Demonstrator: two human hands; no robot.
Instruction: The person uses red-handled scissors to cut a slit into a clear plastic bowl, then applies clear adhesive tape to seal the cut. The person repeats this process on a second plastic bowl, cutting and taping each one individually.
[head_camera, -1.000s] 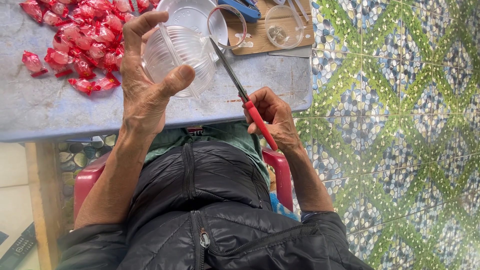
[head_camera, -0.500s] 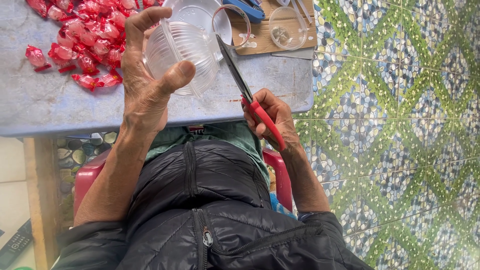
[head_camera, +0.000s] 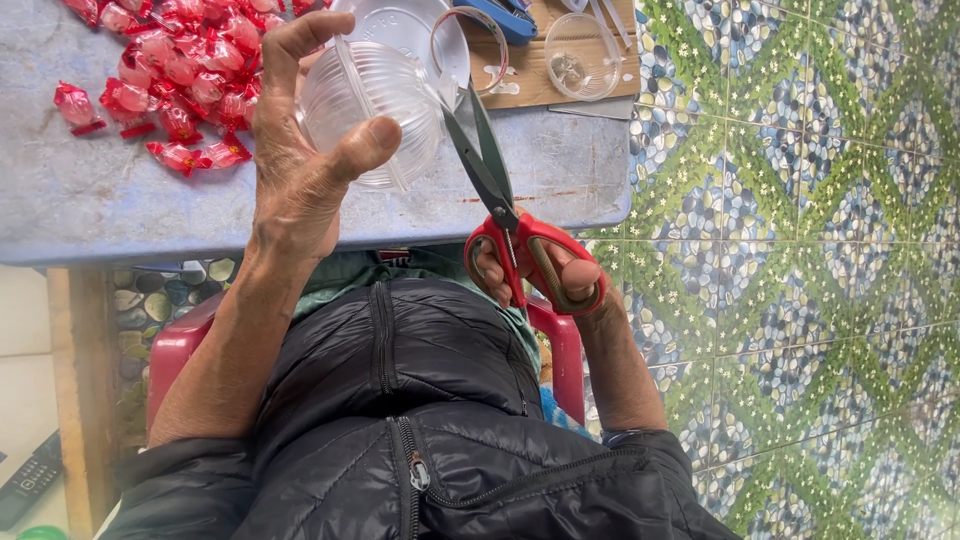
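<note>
Patterned pebble-and-green floor tiles fill the right side of the room; a grey-blue tabletop spans the upper left. Nearest the viewer: black puffer jacket, zip closed, w/ a red plastic chair showing at both sides. Remote control lies on the floor at lower left.

Right hand: fingers through the red handles of the scissors, gripping them, held just off the table's near edge. Blades are parted in a narrow V, tips pointing up toward the cup's rim.

Left hand: raised over the tabletop, closed around a clear ribbed plastic cup; thumb pressed on the near side, fingers curled over the far side. Cup lies tilted, approx. sideways. Scissor blades meet it at its right edge.

Farther back: pile of red-wrapped candies on the table, left of the cup. Behind the cup, a clear plastic lid and cut plastic ring. Wooden board at the far edge carries a small clear dish; a blue-handled tool, partly cropped, rests there too.
</note>
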